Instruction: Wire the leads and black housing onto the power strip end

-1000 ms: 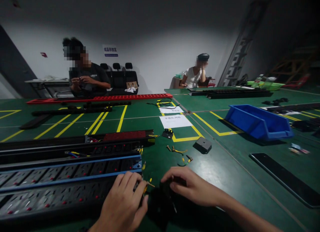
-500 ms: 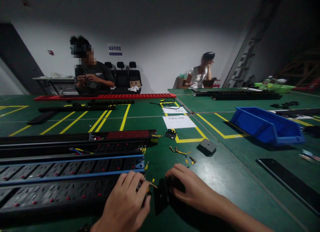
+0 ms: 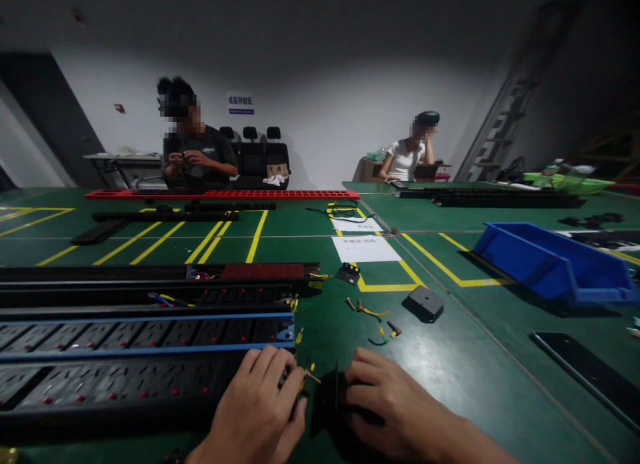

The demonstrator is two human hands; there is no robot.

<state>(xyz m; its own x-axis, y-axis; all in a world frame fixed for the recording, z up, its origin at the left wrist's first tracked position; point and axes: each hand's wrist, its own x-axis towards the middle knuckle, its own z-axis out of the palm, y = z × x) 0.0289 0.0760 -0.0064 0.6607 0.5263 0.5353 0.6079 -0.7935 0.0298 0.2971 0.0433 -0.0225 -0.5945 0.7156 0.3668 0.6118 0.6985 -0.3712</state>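
Note:
My left hand (image 3: pixel 257 411) rests at the right end of the nearest black power strip (image 3: pixel 110 387), fingers curled and pinching short yellow wires (image 3: pixel 306 374) that stick out of that end. My right hand (image 3: pixel 395 404) is closed over a small black end piece (image 3: pixel 327 401) just right of the strip's end, close to the wires. Both hands are at the bottom centre of the green table (image 3: pixel 450 357).
Several more long power strips (image 3: pixel 150 291) lie behind the near one. Loose yellow wires (image 3: pixel 373 312), a small black block (image 3: pixel 426 301) and a black connector (image 3: pixel 349 273) lie ahead. A blue bin (image 3: pixel 553 264) stands right; a black bar (image 3: pixel 585 371) lies near right. Two people sit across the table.
The view has shifted so the scene slides right. My hands stay at the strip's end; the right hand has drawn the black piece slightly nearer to the wires.

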